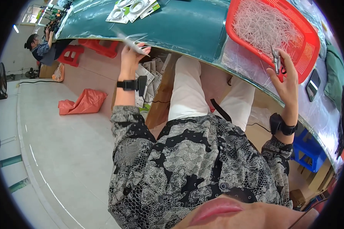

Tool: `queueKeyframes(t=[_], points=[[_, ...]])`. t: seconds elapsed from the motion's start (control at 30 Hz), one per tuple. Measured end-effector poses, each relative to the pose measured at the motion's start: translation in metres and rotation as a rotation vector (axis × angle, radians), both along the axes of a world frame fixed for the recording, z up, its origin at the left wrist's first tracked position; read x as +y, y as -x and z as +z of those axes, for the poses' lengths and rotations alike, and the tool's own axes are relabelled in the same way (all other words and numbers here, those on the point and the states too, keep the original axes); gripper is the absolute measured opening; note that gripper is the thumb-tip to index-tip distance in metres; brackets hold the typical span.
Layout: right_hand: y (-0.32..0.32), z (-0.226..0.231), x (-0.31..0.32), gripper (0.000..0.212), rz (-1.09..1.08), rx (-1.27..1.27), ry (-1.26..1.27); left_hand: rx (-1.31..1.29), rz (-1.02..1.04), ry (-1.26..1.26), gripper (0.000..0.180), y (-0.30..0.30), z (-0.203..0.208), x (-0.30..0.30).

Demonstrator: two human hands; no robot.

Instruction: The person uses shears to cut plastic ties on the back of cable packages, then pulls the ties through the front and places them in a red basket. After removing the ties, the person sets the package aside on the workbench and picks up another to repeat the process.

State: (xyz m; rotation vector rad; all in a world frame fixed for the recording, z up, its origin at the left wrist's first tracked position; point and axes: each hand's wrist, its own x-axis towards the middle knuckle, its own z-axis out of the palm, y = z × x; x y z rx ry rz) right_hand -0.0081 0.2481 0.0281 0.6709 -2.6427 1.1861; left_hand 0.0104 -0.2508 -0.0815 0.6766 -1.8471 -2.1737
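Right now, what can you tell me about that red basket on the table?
The red basket is plastic mesh with a solid rim. It sits on the green table near its edge, and is heaped with thin white strips. The right hand, holding small pliers, is raised at its near rim.

Red basket (307, 38) beside bare green tabletop (187, 23)

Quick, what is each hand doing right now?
Left hand: closed on a thin clear plastic packet.
Right hand: holding small metal pliers by the red mesh basket.
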Motion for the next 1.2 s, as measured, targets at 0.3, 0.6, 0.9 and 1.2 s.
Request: queueKeyframes(t=[0.3,0.6,0.9,1.2], points=[[-0.025,-0.011,-0.069,0.056,0.084,0.148,-0.214,0.319,-0.488,-0.722,0.058,-0.008,0.073,0.146],[-0.026,-0.013,-0.050,0.055,-0.079,0.218,-0.295,0.237,-0.812,-0.834,0.066,-0.001,0.068,0.233],[-0.021,-0.016,-0.030,0.053,-0.093,0.066,-0.252,0.229,-0.871,-0.712,0.063,0.016,0.067,0.260],[-0.001,-0.011,-0.008,0.050,-0.181,-0.263,-0.293,0.308,-0.976,-0.656,0.050,0.060,0.064,0.281]])
